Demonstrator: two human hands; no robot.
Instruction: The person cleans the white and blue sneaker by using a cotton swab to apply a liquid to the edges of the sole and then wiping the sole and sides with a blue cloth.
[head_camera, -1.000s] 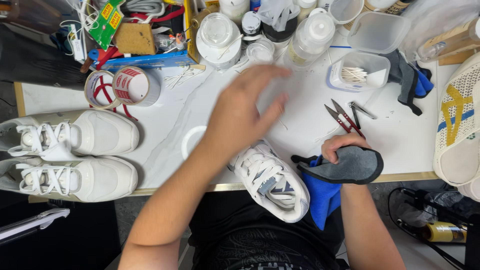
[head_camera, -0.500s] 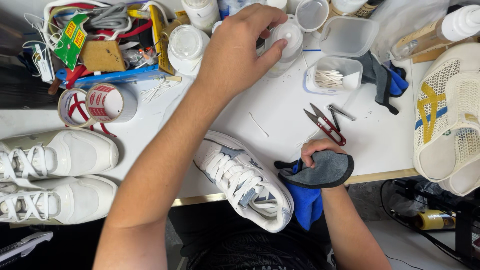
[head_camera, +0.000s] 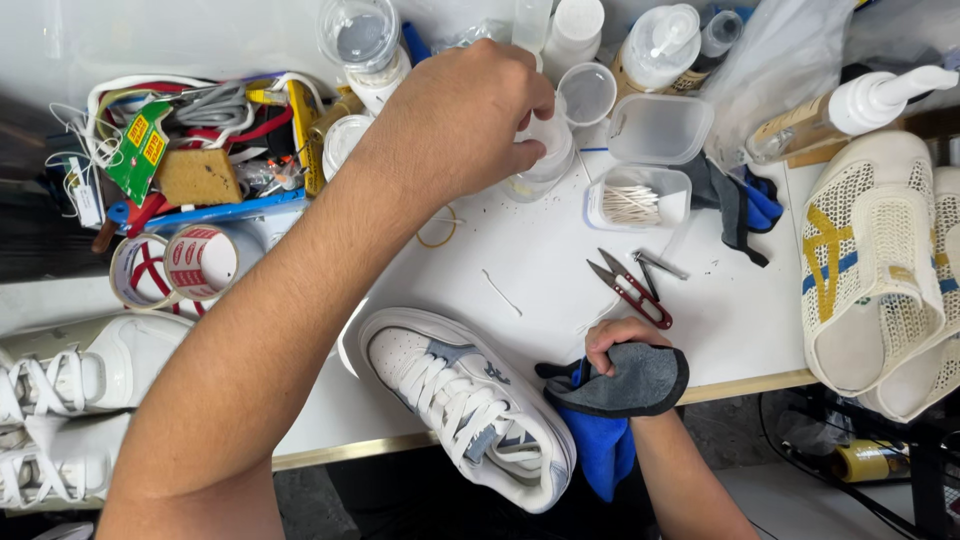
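My left hand (head_camera: 470, 120) reaches across the white table (head_camera: 560, 290) and closes its fingers on a small clear plastic bottle (head_camera: 545, 160) standing among other containers at the back. My right hand (head_camera: 625, 345) rests at the table's front edge, gripping a grey and blue cloth (head_camera: 615, 400) that hangs over the edge. A white sneaker with grey-blue trim (head_camera: 465, 405) lies on its side at the front edge, between my two arms, its toe pointing away from me.
Red snips (head_camera: 630, 285) lie near my right hand. A tub of cotton swabs (head_camera: 635, 200), an empty tub (head_camera: 660, 125) and spray bottles (head_camera: 660, 45) stand at the back. Tape rolls (head_camera: 175, 265) and a cluttered tray (head_camera: 200, 150) sit left; white sneakers (head_camera: 60, 380) far left, mesh shoes (head_camera: 880, 270) right.
My left hand has stretched further to the back of the table and closed on the small clear bottle. My head has leaned forward. The right hand stayed on the cloth.
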